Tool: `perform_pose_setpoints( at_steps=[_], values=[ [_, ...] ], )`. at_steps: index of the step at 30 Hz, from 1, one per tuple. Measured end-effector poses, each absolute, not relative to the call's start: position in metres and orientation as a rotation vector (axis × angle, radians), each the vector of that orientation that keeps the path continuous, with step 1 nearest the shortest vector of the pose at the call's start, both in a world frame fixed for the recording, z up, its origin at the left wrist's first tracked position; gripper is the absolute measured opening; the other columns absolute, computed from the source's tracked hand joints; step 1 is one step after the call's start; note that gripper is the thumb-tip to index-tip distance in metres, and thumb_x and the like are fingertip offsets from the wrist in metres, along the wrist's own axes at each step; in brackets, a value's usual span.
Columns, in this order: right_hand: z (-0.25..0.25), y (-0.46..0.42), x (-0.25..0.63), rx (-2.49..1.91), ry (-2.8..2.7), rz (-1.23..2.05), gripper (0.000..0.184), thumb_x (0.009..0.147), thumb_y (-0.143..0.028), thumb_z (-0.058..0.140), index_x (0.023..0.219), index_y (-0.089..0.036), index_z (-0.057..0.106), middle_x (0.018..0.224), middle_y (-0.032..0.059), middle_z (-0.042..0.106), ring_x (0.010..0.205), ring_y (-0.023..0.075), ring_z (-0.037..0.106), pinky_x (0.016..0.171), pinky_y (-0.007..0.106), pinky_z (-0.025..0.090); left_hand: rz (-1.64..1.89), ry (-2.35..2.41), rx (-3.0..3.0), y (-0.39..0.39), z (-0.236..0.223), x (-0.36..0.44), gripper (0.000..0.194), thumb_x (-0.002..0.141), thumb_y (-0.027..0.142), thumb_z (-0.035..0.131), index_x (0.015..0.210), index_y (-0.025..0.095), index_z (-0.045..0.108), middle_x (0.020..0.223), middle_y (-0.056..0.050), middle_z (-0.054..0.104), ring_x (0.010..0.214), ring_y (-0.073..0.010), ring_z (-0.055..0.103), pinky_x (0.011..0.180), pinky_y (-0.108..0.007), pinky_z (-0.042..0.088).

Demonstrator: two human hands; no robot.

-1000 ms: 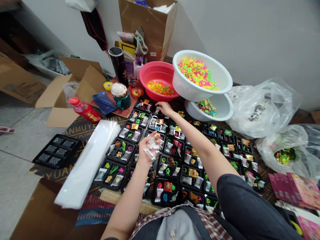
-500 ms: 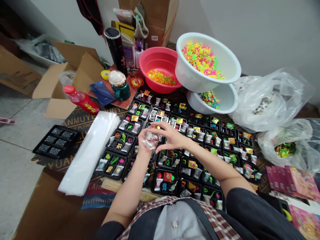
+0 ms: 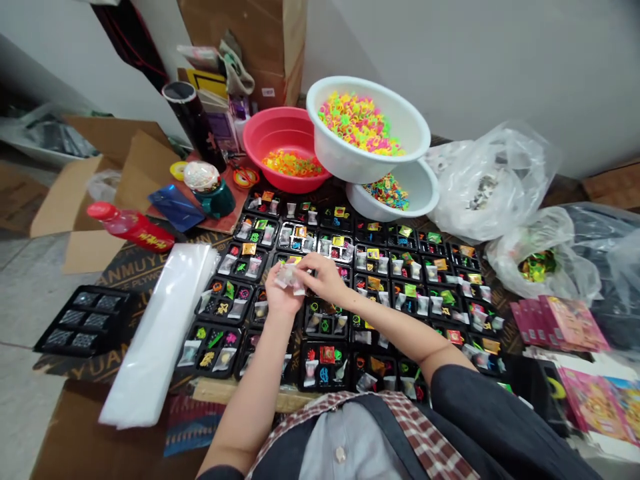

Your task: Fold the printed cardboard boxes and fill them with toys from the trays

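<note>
My left hand [image 3: 280, 293] is closed around a bunch of small clear packets [image 3: 289, 277], held above the black trays [image 3: 320, 320]. My right hand [image 3: 324, 277] meets it from the right, fingers pinching at one of the packets. Below both hands lie several black compartment trays filled with small bright toys and clear packets, laid out in rows across the table. My forearms reach in from the bottom of the view.
A white basin [image 3: 367, 137] of neon pieces rests on a second white basin [image 3: 400, 193], beside a red basin [image 3: 285, 150]. Clear plastic sheets [image 3: 160, 330], an empty black tray [image 3: 80, 320], a red bottle [image 3: 130, 227], plastic bags [image 3: 490, 187] and pink boxes [image 3: 560, 320] ring the trays.
My right hand pulled back from the far trays near the red basin and came to my left hand, where it now pinches at the packets. The view shifted right.
</note>
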State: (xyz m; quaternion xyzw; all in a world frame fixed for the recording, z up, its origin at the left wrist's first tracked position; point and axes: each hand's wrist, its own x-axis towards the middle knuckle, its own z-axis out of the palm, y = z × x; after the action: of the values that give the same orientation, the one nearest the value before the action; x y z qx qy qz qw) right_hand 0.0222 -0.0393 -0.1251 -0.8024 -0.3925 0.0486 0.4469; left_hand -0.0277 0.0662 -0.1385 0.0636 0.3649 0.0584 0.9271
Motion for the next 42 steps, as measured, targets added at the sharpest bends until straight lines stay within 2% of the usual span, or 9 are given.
perform_pose_setpoints(
  at_steps=[8,11,14,19,25,30,34,36,42],
  values=[
    [-0.129,-0.042,0.042,-1.945,-0.583,0.223,0.025,0.086,-0.034,0.061,0.065,-0.021,0.064,0.068,0.0014,0.061,0.064,0.0166,0.056,0.062,0.03,0.045,0.042,0.711,0.223,0.054,-0.128,-0.027,0.03,0.088,0.042,0.057,0.079,0.014,0.06,0.054,0.0,0.059,0.036,-0.008,0.048,0.03,-0.015,0.029],
    [-0.13,-0.043,0.042,-1.953,-0.576,0.206,0.025,0.086,-0.034,0.061,0.064,-0.021,0.061,0.068,0.0016,0.061,0.063,0.0165,0.056,0.062,0.03,0.045,0.091,0.718,0.344,0.053,-0.132,-0.028,0.02,0.078,0.03,0.07,0.085,0.014,0.061,0.056,0.002,0.061,0.037,-0.0073,0.051,0.032,-0.013,0.031],
    [-0.134,-0.045,0.042,-1.914,-0.566,0.236,0.027,0.084,-0.039,0.063,0.064,-0.021,0.06,0.066,0.0008,0.059,0.062,0.016,0.055,0.061,0.029,0.043,0.131,0.733,0.432,0.053,-0.137,-0.028,0.026,0.068,0.014,0.075,0.09,0.016,0.061,0.059,0.003,0.064,0.042,-0.0087,0.058,0.034,-0.011,0.032],
    [-0.144,-0.05,0.07,-1.825,-0.433,0.4,0.03,0.085,-0.047,0.058,0.069,-0.021,0.057,0.057,-0.0026,0.055,0.053,0.014,0.05,0.054,0.026,0.04,0.119,0.767,0.416,0.056,-0.14,-0.026,0.026,0.067,0.01,0.074,0.087,0.016,0.059,0.064,0.002,0.066,0.048,-0.0102,0.063,0.034,-0.011,0.033],
    [-0.154,-0.051,0.159,-2.245,-0.251,-0.083,0.019,0.088,-0.033,0.055,0.075,-0.02,0.06,0.07,0.0015,0.064,0.067,0.0161,0.058,0.067,0.026,0.041,0.005,0.733,0.409,0.06,-0.145,-0.026,0.025,0.071,0.02,0.078,0.079,0.016,0.054,0.06,0.004,0.058,0.046,-0.0067,0.06,0.03,-0.008,0.023],
    [-0.166,-0.047,0.193,-2.555,-0.248,-0.059,0.017,0.091,-0.03,0.056,0.081,-0.02,0.066,0.078,0.0048,0.067,0.08,0.0206,0.06,0.073,0.029,0.041,-0.054,0.713,0.414,0.062,-0.147,-0.025,0.029,0.071,0.023,0.079,0.073,0.016,0.051,0.059,0.004,0.058,0.045,-0.0055,0.057,0.03,-0.008,0.024],
    [-0.161,-0.045,0.171,-2.495,-0.386,-0.174,0.025,0.085,-0.038,0.067,0.097,-0.016,0.071,0.1,0.0122,0.066,0.091,0.0236,0.059,0.079,0.032,0.045,-0.033,0.729,0.417,0.062,-0.148,-0.025,0.03,0.07,0.022,0.081,0.077,0.017,0.053,0.063,0.003,0.061,0.044,-0.0052,0.057,0.029,-0.008,0.025],
    [-0.151,-0.045,0.145,-2.334,-0.533,-0.093,0.033,0.084,-0.041,0.069,0.105,-0.016,0.071,0.098,0.0104,0.067,0.086,0.0207,0.06,0.077,0.031,0.046,-0.025,0.717,0.425,0.06,-0.148,-0.025,0.031,0.069,0.022,0.082,0.078,0.017,0.053,0.063,0.004,0.06,0.044,-0.005,0.057,0.029,-0.008,0.023],
    [-0.125,-0.049,0.07,-1.913,-0.804,0.48,0.025,0.086,-0.038,0.065,0.091,-0.016,0.074,0.071,0.001,0.069,0.063,0.013,0.059,0.062,0.024,0.045,0.007,0.672,0.517,0.05,-0.148,-0.027,0.035,0.063,0.018,0.084,0.084,0.018,0.056,0.061,0.007,0.058,0.044,-0.005,0.056,0.03,-0.007,0.02]
  ],
)
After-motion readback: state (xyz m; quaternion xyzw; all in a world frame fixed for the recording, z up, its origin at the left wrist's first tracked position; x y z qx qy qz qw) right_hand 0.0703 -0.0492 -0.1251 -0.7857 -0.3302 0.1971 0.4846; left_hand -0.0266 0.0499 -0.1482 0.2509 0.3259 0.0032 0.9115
